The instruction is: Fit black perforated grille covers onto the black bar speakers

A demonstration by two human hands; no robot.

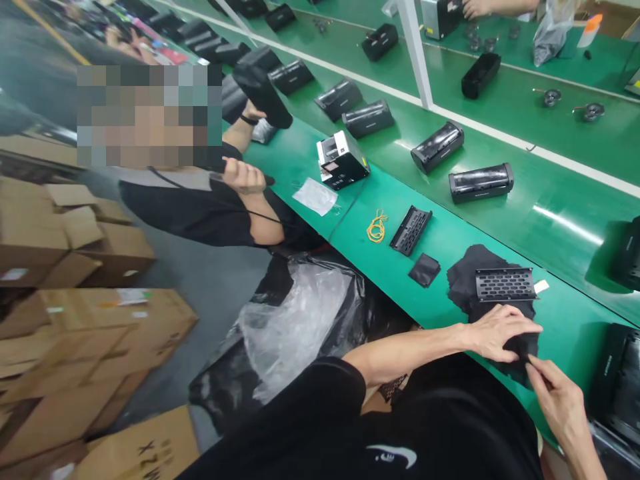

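Note:
My left hand (503, 331) lies with fingers spread on a black cloth (467, 277) at the bench's near edge. My right hand (560, 397) pinches the near right corner of that cloth between thumb and fingers. On the cloth, just beyond my left hand, rests a black perforated grille (506, 285) with a small white tab (541, 286) at its right end. To the left lie a folded black cloth piece (425, 270), a second perforated grille (411, 231) and a yellow bundle of cord or bands (377, 227).
Black speaker housings (481, 183) stand on the green belt beyond. A boxed unit (343, 160) sits farther left, near a co-worker's hand (243, 176) holding a dark tool. Black plastic bags (235, 373) and cardboard boxes (100, 353) fill the left floor. A large black housing (617, 380) stands right.

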